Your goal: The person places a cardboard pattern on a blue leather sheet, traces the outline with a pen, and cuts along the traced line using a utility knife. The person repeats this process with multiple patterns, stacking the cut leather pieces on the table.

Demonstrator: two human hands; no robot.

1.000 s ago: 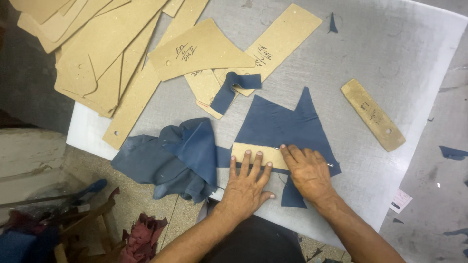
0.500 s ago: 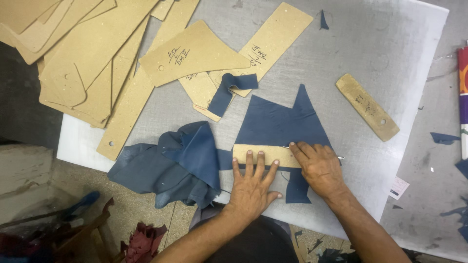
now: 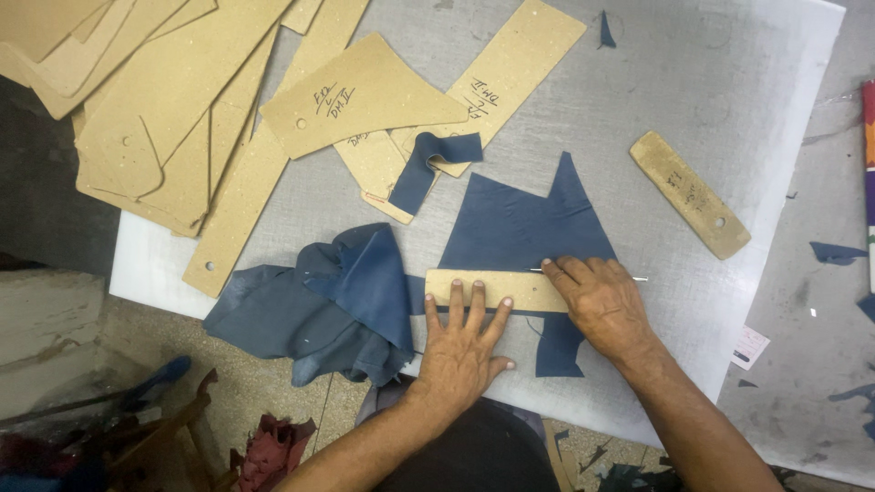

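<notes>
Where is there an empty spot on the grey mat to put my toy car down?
Bare grey mat lies top right, between the long cardboard strip and the small cardboard bar. More lies right of the right hand, below that bar. The left is crowded with stacked cardboard patterns and bunched blue leather. The left hand presses a template.

A grey cutting board (image 3: pixel 693 109) carries everything. On it lie a flat blue leather piece (image 3: pixel 519 228), a crumpled blue leather heap (image 3: pixel 319 301) hanging over its near edge, tan cardboard patterns (image 3: pixel 182 100) stacked at the far left, a narrow cardboard strip (image 3: pixel 689 193) to the right, and a curled blue offcut (image 3: pixel 428 162).
</notes>
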